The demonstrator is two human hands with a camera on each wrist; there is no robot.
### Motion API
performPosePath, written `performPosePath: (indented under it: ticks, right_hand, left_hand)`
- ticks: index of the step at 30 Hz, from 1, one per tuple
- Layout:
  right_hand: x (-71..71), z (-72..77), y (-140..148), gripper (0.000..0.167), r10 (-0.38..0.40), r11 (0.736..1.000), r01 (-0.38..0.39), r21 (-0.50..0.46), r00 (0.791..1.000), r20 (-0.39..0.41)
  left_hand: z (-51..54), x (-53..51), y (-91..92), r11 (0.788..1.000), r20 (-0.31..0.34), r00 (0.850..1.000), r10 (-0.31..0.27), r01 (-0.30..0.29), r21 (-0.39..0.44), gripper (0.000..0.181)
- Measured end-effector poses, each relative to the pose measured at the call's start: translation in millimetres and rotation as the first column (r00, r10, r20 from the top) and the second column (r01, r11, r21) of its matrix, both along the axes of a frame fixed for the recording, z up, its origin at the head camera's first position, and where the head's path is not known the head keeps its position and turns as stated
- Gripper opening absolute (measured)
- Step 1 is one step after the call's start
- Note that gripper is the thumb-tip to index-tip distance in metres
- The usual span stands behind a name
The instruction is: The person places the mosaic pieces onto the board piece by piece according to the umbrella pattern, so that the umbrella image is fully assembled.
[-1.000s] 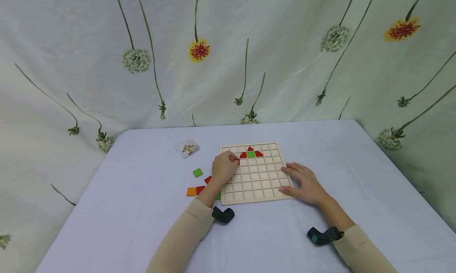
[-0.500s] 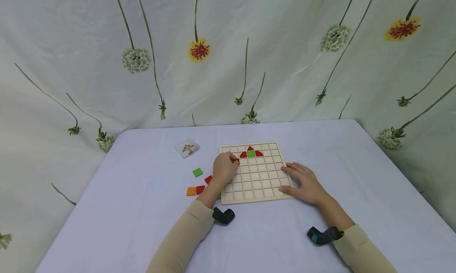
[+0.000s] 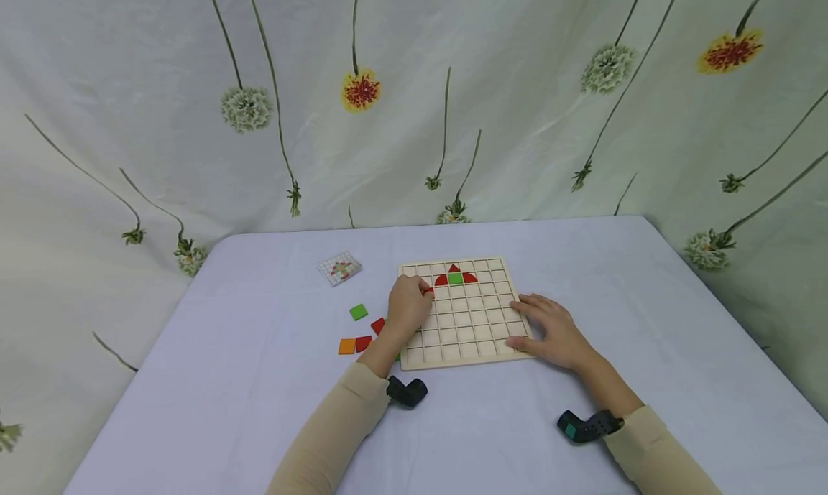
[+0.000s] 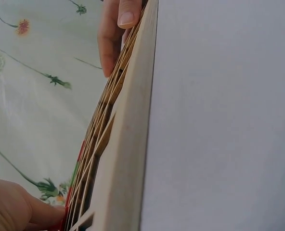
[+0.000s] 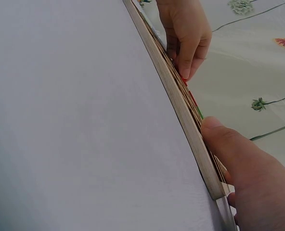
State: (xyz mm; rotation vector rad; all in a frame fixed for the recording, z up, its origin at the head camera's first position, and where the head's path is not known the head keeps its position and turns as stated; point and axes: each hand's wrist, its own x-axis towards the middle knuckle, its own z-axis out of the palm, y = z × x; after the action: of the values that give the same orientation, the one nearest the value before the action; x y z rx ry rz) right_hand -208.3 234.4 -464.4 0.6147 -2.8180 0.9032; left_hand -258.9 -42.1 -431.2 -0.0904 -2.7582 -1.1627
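Observation:
My left hand (image 3: 409, 304) is over the left part of the pale wooden grid board (image 3: 464, 319), pinching a small red piece (image 3: 430, 291) between thumb and fingertips. The piece's exact shape is mostly hidden. Near the board's far side, a red triangle (image 3: 454, 269) lies above a green square (image 3: 456, 278), with a rounded red piece (image 3: 441, 280) to its left and another rounded red piece (image 3: 470, 277) to its right. My right hand (image 3: 553, 330) rests on the board's right edge, fingers extended and thumb apart. In the right wrist view, that thumb (image 5: 229, 144) touches the board's rim.
Left of the board lie an orange square (image 3: 346, 346), a red rounded piece (image 3: 364, 343), another red piece (image 3: 378, 326) and a green square (image 3: 359, 312). My left forearm partly covers other pieces. A gridded pattern card (image 3: 339, 269) lies farther back on the white tablecloth (image 3: 259, 380).
The left hand shifts very slightly right and tilts the red piece at the same place over the board. The right hand and the board stay where they were.

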Motion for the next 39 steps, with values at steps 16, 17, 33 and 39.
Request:
performPosePath:
  ticks: [16, 17, 33, 39]
  right_hand:
    - [-0.4, 0.2, -2, 0.07, 0.003, 1.0, -0.003, -0.001, 1.0, 0.005]
    - [-0.2, 0.4, -2, 0.07, 0.002, 1.0, -0.002, 0.0, 1.0, 0.006]
    - [0.5, 2.0, -1, 0.07, -0.005, 1.0, 0.005, 0.009, 1.0, 0.006]
    - [0.9, 2.2, -1, 0.07, -0.008, 1.0, 0.008, 0.013, 1.0, 0.014]
  left_hand:
    - [-3.1, -3.6, -5.8, 1.0, -0.008, 1.0, 0.004, -0.003, 0.03, 0.009]
    - [-3.7, -4.3, -7.4, 1.0, -0.008, 1.0, -0.001, 0.002, 0.025, 0.009]
    - [18.4, 1.6, -47.6, 1.0, 0.083, 0.997, 0.005, -0.007, 0.024, 0.014]
    - [17.1, 5.4, -66.0, 1.0, 0.12, 0.993, 0.003, -0.002, -0.013, 0.016]
